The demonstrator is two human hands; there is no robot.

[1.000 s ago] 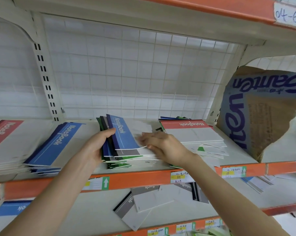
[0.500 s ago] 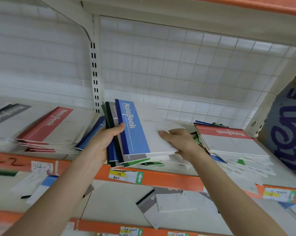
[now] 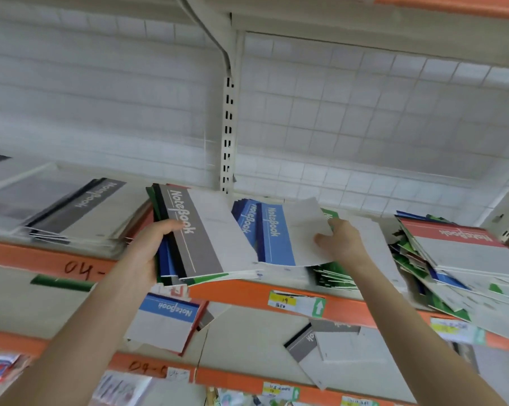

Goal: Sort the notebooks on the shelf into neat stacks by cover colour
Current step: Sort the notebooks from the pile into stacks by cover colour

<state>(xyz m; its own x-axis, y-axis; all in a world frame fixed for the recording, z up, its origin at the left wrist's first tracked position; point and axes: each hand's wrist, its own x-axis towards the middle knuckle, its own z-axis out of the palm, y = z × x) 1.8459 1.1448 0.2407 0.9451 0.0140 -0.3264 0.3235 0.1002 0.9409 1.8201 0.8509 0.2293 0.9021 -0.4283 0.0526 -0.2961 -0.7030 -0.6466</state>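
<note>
- Mixed bundle (image 3: 194, 238): grey cover on top, blue and green spines beneath, held tilted above the orange shelf edge (image 3: 241, 291).
- Left hand (image 3: 147, 253): grips the bundle at its spine side, thumb curled over the grey cover.
- Blue notebook (image 3: 279, 232): just right of the bundle, over the blue stack (image 3: 246, 218). Right hand (image 3: 342, 244) pinches its white edge.
- Grey stack (image 3: 80, 209) on the shelf at left. Red-topped pile (image 3: 464, 250) at right, untidy.

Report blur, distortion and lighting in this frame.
Head view: the far-left stack of grey-banded paper notebooks is motion-smeared; lettering reads clearly on the grey-banded notebook in the left hand and the blue-banded notebook in the right hand. Head view: the orange metal shelf rail slants; light is flat, without glare.
</note>
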